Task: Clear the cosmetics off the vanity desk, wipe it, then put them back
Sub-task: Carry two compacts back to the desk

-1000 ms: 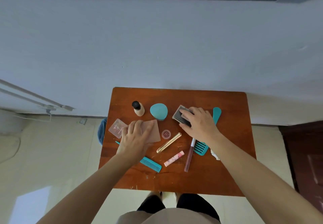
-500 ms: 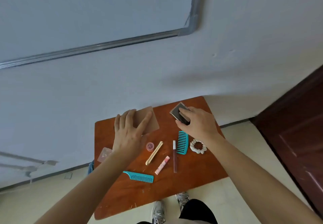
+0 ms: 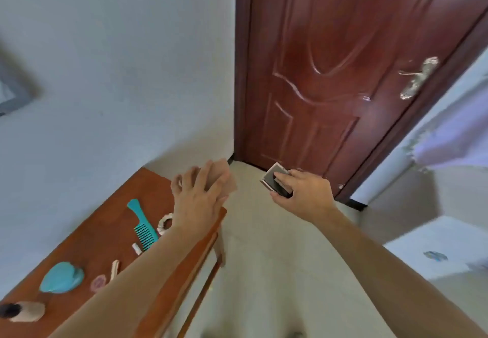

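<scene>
The left grip (image 3: 196, 201) was clamped on a flat tan palette (image 3: 223, 179), with the fingers spread over its top face. It was held above the right edge of the worktop (image 3: 105, 219). The right grip (image 3: 303, 192) was clamped on a dark compact (image 3: 273, 179), clear of the worktop to the right, over the pale floor (image 3: 264, 258) and in front of a dark red door (image 3: 330, 73). On the worktop were seen a teal comb (image 3: 141, 225) with a white scrunchie (image 3: 165, 222) just beside it on the right, a teal case (image 3: 62, 277), a pink pot (image 3: 98, 283) near that case, and a black-capped bottle (image 3: 25, 311) at the near left. Finer detail was lost to blur.
</scene>
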Tool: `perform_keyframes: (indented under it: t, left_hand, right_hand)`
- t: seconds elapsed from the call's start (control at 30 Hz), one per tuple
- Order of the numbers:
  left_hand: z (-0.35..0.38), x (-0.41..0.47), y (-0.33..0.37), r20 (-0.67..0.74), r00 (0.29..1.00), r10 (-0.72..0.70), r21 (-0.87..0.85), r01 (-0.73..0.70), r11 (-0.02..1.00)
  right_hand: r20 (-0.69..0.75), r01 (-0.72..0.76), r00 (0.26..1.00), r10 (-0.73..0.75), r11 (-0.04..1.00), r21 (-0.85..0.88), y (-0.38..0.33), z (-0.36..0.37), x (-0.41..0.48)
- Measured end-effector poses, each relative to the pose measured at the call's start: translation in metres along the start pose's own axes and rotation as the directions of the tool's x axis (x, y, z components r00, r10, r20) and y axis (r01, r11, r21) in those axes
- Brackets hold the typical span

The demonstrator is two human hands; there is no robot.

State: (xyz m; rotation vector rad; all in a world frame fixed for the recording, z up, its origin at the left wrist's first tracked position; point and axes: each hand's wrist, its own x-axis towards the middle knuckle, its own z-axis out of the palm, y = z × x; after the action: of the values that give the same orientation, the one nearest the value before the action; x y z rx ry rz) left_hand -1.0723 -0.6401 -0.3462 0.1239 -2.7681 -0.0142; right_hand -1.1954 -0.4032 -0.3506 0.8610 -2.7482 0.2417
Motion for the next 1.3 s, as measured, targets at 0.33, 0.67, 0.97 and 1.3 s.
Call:
perform_keyframes:
  t: [0.33, 0.67, 0.97, 1.3]
  left_hand:
    - [0.010, 0.061, 0.316, -0.085, 0.905, 0.417, -0.106, -0.424, 0.900]
    - [0.021, 0.075, 0.614, -0.139, 0.740, 0.658, -0.204, -0.672, 0.712]
    - [0.076, 0.129, 0.785, -0.209, 0.578, 0.789, -0.223, -0.814, 0.537]
    - [0.130, 0.231, 0.979, -0.161, 0.476, 0.865, -0.328, -0.852, 0.408]
  right_hand:
    - [-0.080, -0.440, 0.897, 0.434, 0.896, -0.067, 0.245, -0.096, -0.199]
    - [-0.113, -0.732, 0.681, 0.724, 0.674, -0.096, 0.459, -0.168, -0.390]
    - [-0.206, -0.832, 0.553, 0.808, 0.547, -0.087, 0.599, -0.167, -0.449]
    - [-0.259, -0.895, 0.446, 0.857, 0.431, -0.116, 0.783, -0.189, -0.456]
